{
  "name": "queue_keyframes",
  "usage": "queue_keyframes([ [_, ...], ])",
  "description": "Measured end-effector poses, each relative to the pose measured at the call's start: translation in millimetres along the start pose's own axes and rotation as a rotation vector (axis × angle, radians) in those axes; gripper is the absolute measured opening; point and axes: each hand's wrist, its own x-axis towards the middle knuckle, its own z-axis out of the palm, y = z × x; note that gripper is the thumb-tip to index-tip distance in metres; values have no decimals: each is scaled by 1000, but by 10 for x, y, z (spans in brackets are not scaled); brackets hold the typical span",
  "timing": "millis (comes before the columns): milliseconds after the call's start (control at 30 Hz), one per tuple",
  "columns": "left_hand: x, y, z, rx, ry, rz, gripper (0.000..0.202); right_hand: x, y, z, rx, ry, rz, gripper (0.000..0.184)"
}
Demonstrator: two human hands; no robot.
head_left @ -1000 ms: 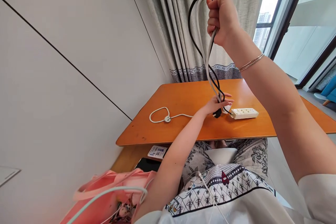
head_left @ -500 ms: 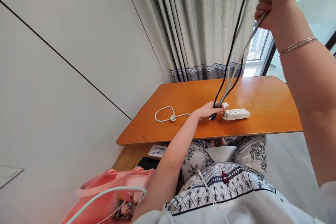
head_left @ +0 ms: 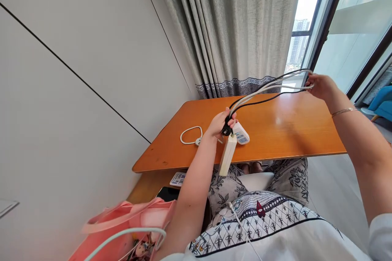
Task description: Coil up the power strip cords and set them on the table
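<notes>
My left hand is closed around one end of a bundle of black and white power cords, with a black plug at its fingers. Below it a cream power strip hangs edge-on over the table's near edge. Beside that, a white power strip with bluish sockets is tilted close to my fingers; whether it touches the table I cannot tell. Out to the right, my right hand grips the looped far end of the cords, stretched nearly level above the table.
A white cord loop with a plug lies on the wooden table, left of my hand. A pink bag stands at lower left, near a dark flat device. A curtain and window are behind the table.
My right hand has come down from high up, swinging the cords from steep to nearly level. My left hand has moved slightly left and up, and the cream strip now hangs off the table surface.
</notes>
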Motion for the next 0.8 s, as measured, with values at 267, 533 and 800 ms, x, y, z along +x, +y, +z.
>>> queue_keyframes([
  [267,-47,26,135,-107,239,86,47,-622,840,311,100,-163,329,31],
  [533,-77,-25,176,-443,340,28,43,-1222,1081,650,-22,-62,200,41],
  [800,-60,-138,12,-419,394,4,41,-1617,1076,856,-321,64,-68,35],
])
